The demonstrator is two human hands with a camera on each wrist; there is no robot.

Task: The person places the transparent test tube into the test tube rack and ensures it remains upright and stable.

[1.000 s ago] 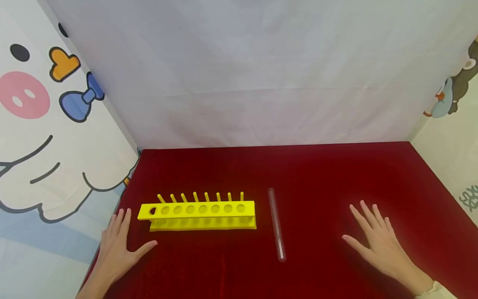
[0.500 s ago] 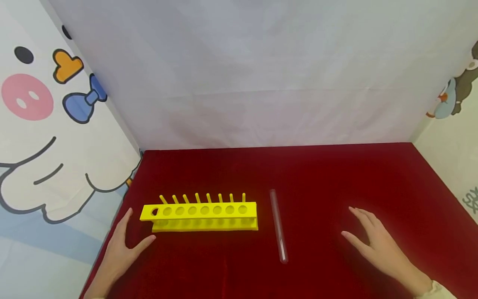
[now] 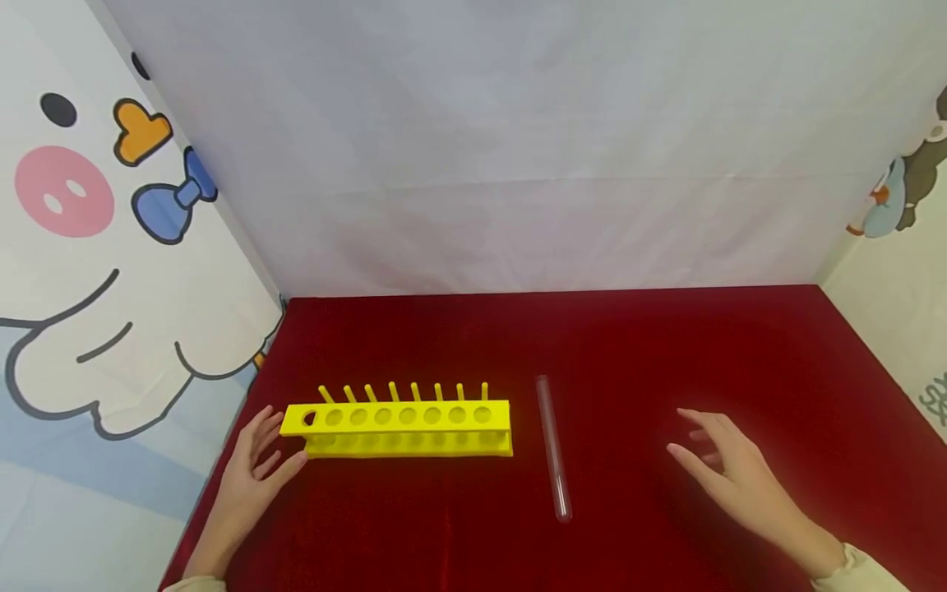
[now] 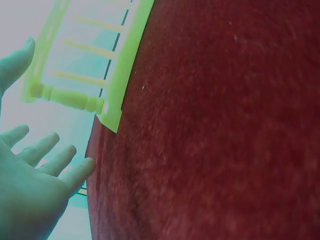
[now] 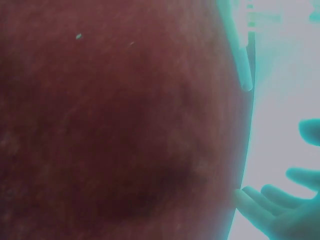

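A yellow test tube rack (image 3: 407,417) stands on the left half of the red cloth, with a row of round holes and a row of pegs behind. My left hand (image 3: 247,481) is at its left end, thumb near the lower front corner and fingers loosely bent beside the end. In the left wrist view a gap shows between the fingers (image 4: 42,150) and the rack's end post (image 4: 70,98). A clear glass test tube (image 3: 554,452) lies on the cloth to the right of the rack. Farther right, my right hand (image 3: 743,485) holds nothing, its fingers relaxed and thumb apart.
Dark red cloth (image 3: 629,345) covers the table. A white curtain (image 3: 518,164) closes off the back. On the left hangs a panel with a cartoon figure (image 3: 89,247), and another printed panel (image 3: 903,288) stands on the right.
My left hand has moved right and closer to the rack's left end, its spread fingers now bent. The right hand's fingers have also relaxed and bent, shifting slightly left. Rack and tube stay put.
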